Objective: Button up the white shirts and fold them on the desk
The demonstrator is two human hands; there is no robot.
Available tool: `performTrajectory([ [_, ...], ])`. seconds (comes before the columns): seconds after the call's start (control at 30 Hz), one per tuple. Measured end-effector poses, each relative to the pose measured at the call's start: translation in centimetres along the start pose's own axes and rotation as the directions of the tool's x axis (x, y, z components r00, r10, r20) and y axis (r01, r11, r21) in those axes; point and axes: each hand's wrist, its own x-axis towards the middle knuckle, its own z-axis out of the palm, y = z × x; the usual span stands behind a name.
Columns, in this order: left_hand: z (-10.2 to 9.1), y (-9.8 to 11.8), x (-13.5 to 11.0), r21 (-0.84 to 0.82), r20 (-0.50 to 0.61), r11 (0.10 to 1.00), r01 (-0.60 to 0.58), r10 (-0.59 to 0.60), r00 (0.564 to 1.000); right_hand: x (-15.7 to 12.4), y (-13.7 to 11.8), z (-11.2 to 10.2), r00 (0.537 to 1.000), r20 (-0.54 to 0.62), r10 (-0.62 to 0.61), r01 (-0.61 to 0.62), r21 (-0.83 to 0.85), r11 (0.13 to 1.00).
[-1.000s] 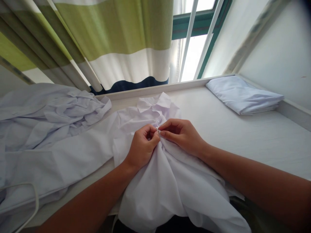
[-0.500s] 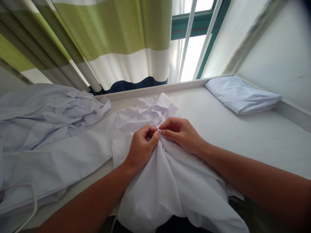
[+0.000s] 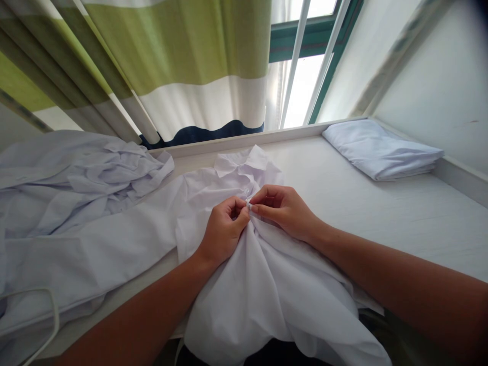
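Observation:
A white collared shirt [image 3: 263, 284] lies on the white tabletop [image 3: 400, 218], its collar toward the window and its lower part hanging over the front edge. My left hand [image 3: 226, 223] pinches the shirt's front from the left, just below the collar. From the right, my right hand [image 3: 284, 208] pinches the same spot, so the two sets of fingertips nearly meet. The cloth is gathered into folds that fan down from the fingers. A small button shows just above the fingertips; what exactly lies between them is too small to make out.
Crumpled white garments [image 3: 76, 183] are heaped on the left. A folded white garment [image 3: 381, 147] rests at the back right, near the raised rim. A white cord [image 3: 56, 315] loops at the lower left. Behind the table hang green and white striped curtains [image 3: 183, 46] beside a barred window.

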Motion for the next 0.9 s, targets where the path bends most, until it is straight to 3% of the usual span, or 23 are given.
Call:
performTrajectory([
  [0.3, -0.05, -0.18, 0.08, 0.030, 0.034, 1.000, 0.003, -0.004, 0.999, 0.00, 0.13, 0.01, 1.000, 0.010, 0.019, -0.020, 0.052, 0.998],
  [0.53, 0.14, -0.04, 0.16, -0.026, -0.001, 1.000, -0.008, 0.008, 1.000, 0.13, 0.04, -0.08, 1.000, 0.005, 0.002, -0.002, 0.075, 0.997],
  [0.9, 0.05, 0.10, -0.07, 0.062, -0.053, 0.998, -0.016, 0.020, 0.998, -0.08, 0.13, 0.23, 0.999, 0.025, -0.033, 0.033, 0.017, 0.999],
])
